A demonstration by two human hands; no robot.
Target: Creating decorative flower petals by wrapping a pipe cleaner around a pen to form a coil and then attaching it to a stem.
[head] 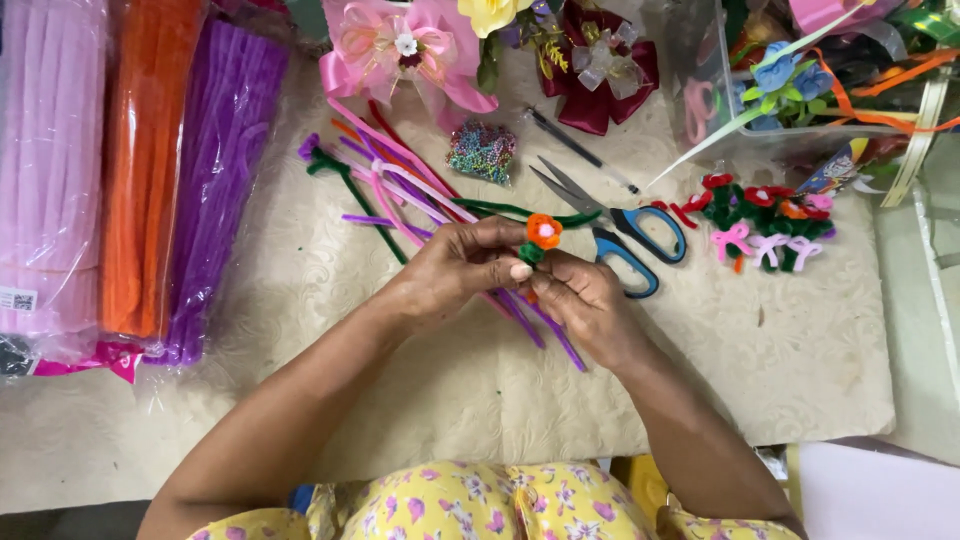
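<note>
A small orange pipe-cleaner flower (pixel 544 230) with a white centre and a green stem sits between my two hands. My left hand (pixel 462 262) pinches its green base from the left. My right hand (pixel 584 298) grips the same stem from below and the right, fingers curled around it. Both hands hover over a cream embossed mat (pixel 780 360). Loose pink, purple and green pipe cleaners (pixel 400 180) lie just beyond and under my hands. Blue-handled scissors (pixel 620 225) lie shut to the right of the flower.
Wrapped bundles of pink (pixel 45 160), orange (pixel 140 170) and purple (pixel 225 170) pipe cleaners line the left side. Finished small flowers and bows (pixel 765 220) lie at right. Ribbon bows (pixel 400 50), a bead packet (pixel 482 150), a pen (pixel 580 150) and a clear box (pixel 720 100) sit at the back.
</note>
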